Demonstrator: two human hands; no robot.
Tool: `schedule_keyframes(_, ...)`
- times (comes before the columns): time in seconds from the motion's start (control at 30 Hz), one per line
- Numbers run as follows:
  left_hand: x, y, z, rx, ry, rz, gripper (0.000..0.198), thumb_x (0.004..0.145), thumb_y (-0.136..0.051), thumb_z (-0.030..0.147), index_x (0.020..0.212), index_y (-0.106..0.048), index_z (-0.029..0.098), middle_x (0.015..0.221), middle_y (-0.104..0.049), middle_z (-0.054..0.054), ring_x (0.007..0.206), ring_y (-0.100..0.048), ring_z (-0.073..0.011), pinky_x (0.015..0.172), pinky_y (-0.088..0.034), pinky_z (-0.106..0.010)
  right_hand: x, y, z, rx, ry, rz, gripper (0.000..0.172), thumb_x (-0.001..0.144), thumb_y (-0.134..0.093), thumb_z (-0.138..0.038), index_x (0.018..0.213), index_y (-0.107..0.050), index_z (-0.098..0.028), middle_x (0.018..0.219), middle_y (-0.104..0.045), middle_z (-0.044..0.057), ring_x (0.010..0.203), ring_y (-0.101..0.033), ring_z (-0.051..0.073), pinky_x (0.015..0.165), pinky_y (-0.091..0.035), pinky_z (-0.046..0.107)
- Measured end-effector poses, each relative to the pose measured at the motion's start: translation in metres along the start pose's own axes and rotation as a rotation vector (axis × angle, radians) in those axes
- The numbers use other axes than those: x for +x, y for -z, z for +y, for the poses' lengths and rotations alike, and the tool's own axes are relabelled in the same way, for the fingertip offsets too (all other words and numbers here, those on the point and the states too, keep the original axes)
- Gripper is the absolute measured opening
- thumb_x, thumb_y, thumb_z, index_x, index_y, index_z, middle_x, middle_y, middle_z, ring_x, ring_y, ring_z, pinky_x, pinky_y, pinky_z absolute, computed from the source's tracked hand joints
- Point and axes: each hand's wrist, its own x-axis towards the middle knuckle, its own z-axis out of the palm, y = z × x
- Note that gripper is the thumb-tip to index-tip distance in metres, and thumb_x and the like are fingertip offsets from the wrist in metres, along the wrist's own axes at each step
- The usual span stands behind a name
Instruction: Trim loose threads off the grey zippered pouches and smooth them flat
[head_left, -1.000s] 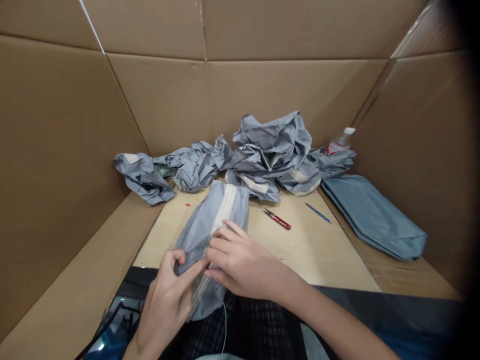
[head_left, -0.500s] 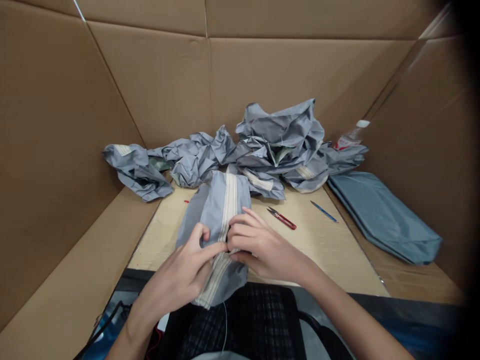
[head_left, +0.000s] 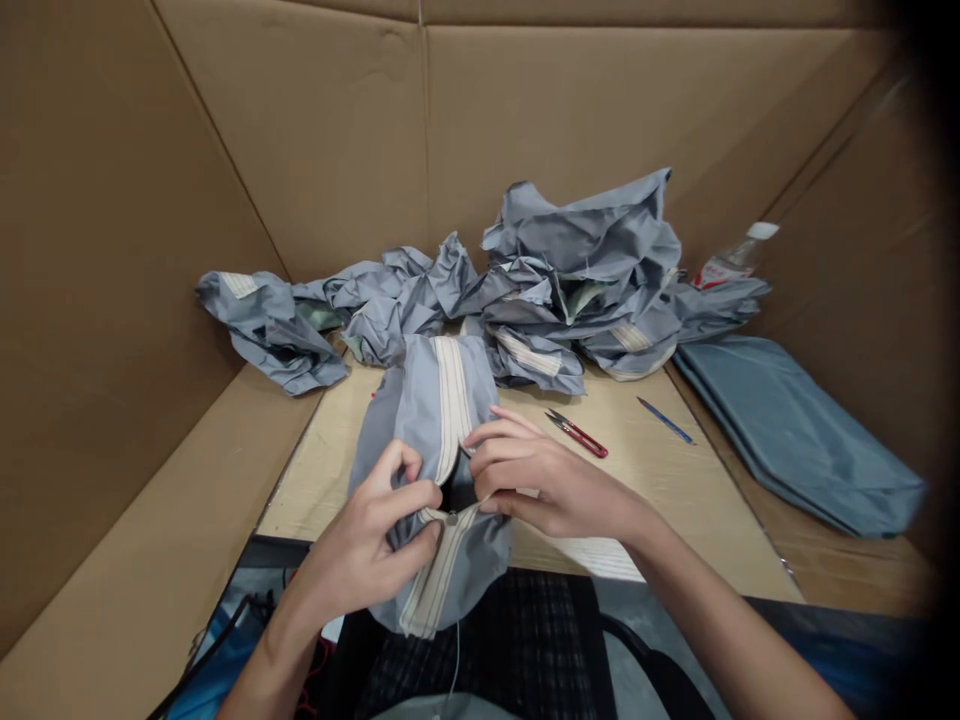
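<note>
The grey nylon pouch [head_left: 420, 420] lies at the near edge of the counter [head_left: 660, 510], its near end raised in both hands and overhanging toward the person. It looks light and soft, a thin, slippery cloth likely to fold and slide under a loose grip. The cream zip tape [head_left: 450, 410] is the stiffer strip, so the surest hold is probably on that tape, close beside the slider [head_left: 451, 518]. The left hand [head_left: 367, 540] comes in from the near left with the wrist low, its fingers [head_left: 409, 490] clenched on cloth and tape. The right hand [head_left: 544, 480] reaches across from the right, its fingers [head_left: 502, 432] curled and pinching the tape's other side, where a dark gap opens. The slider is small and partly hidden, so whether either hand touches it is hard to tell. Red thread snips [head_left: 577, 434] and a blue pen [head_left: 666, 420] lie to the right.
</note>
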Motion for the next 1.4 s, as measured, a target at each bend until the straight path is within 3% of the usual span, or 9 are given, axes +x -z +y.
schedule_keyframes(0.2,0.0,-0.001,0.001,-0.052,-0.009,-0.005,0.016,0.088,-0.047,0.003,0.089,-0.048,0.019,0.1,-0.034,-0.002,0.091,-0.044,-0.011,0.083,-0.039,-0.023,0.004,-0.014,-0.028,-0.28,-0.07,0.028,0.015,0.089,-0.062,-0.028,0.087,-0.063,-0.014,0.088,-0.061,0.002,0.115,-0.048,0.022,0.12,-0.012,0.043)
schedule_keyframes(0.33,-0.001,-0.001,0.005,-0.039,-0.035,-0.01,0.023,0.09,-0.043,0.002,0.097,-0.053,0.022,0.102,-0.034,-0.002,0.093,-0.045,-0.0105,0.081,-0.04,-0.022,0.005,-0.029,-0.038,-0.454,-0.062,0.072,0.013,0.093,-0.053,-0.016,0.088,-0.064,-0.011,0.086,-0.06,0.004,0.116,-0.047,0.024,0.121,-0.013,0.042)
schedule_keyframes(0.6,-0.006,0.0,0.003,-0.004,-0.053,-0.033,0.026,0.09,-0.042,0.002,0.102,-0.054,0.022,0.104,-0.033,-0.003,0.078,-0.042,-0.0081,0.071,-0.04,-0.019,0.002,-0.022,-0.03,-0.319,-0.017,0.111,0.01,0.092,-0.059,-0.02,0.086,-0.064,-0.014,0.083,-0.062,0.0,0.11,-0.05,0.019,0.121,-0.015,0.04)
schedule_keyframes(0.93,-0.009,0.004,0.002,-0.007,-0.018,-0.079,0.019,0.095,-0.041,0.01,0.101,-0.054,0.022,0.106,-0.034,-0.003,0.089,-0.047,-0.0088,0.079,-0.043,-0.02,0.0,-0.022,-0.023,-0.206,0.008,0.097,0.012,0.095,-0.057,-0.02,0.086,-0.063,-0.017,0.08,-0.061,-0.001,0.11,-0.051,0.017,0.119,-0.016,0.042)
schedule_keyframes(1.03,-0.008,0.006,0.002,0.02,-0.011,-0.046,0.027,0.096,-0.045,0.015,0.118,-0.054,0.029,0.115,-0.037,-0.004,0.089,-0.05,-0.008,0.082,-0.045,-0.021,-0.004,-0.019,-0.014,-0.102,-0.053,0.119,0.01,0.094,-0.057,-0.02,0.086,-0.062,-0.018,0.085,-0.063,-0.002,0.113,-0.049,0.016,0.118,-0.018,0.042)
schedule_keyframes(1.13,-0.01,0.008,0.002,0.116,0.004,0.056,0.044,0.094,-0.052,0.019,0.134,-0.046,0.035,0.131,-0.037,-0.005,0.114,-0.049,-0.0131,0.096,-0.044,-0.025,-0.008,-0.015,-0.008,-0.027,-0.117,0.145,0.01,0.094,-0.058,-0.017,0.085,-0.061,-0.018,0.089,-0.064,-0.002,0.113,-0.047,0.016,0.115,-0.022,0.042)
schedule_keyframes(1.27,-0.005,0.006,0.005,0.341,-0.145,0.158,0.047,0.09,-0.057,0.014,0.133,-0.05,0.031,0.141,-0.035,-0.007,0.133,-0.035,-0.0237,0.109,-0.036,-0.042,-0.006,-0.015,-0.014,-0.089,-0.101,0.164,0.014,0.095,-0.052,-0.014,0.087,-0.063,-0.017,0.091,-0.062,0.001,0.108,-0.046,0.017,0.112,-0.027,0.044)
schedule_keyframes(1.33,0.0,0.003,0.007,0.405,-0.229,0.127,0.043,0.09,-0.058,0.014,0.131,-0.051,0.027,0.137,-0.04,-0.009,0.129,-0.038,-0.0254,0.106,-0.039,-0.045,-0.003,-0.018,-0.021,-0.157,-0.102,0.192,0.015,0.095,-0.051,-0.014,0.086,-0.063,-0.015,0.091,-0.061,0.002,0.105,-0.046,0.018,0.111,-0.029,0.045)
schedule_keyframes(1.4,0.005,0.002,0.008,0.439,-0.259,0.107,0.037,0.091,-0.056,0.014,0.126,-0.053,0.025,0.126,-0.047,-0.01,0.118,-0.044,-0.0236,0.095,-0.045,-0.04,-0.001,-0.02,-0.025,-0.23,-0.104,0.209,0.015,0.095,-0.051,-0.014,0.084,-0.062,-0.015,0.089,-0.06,0.003,0.102,-0.046,0.018,0.111,-0.03,0.046)
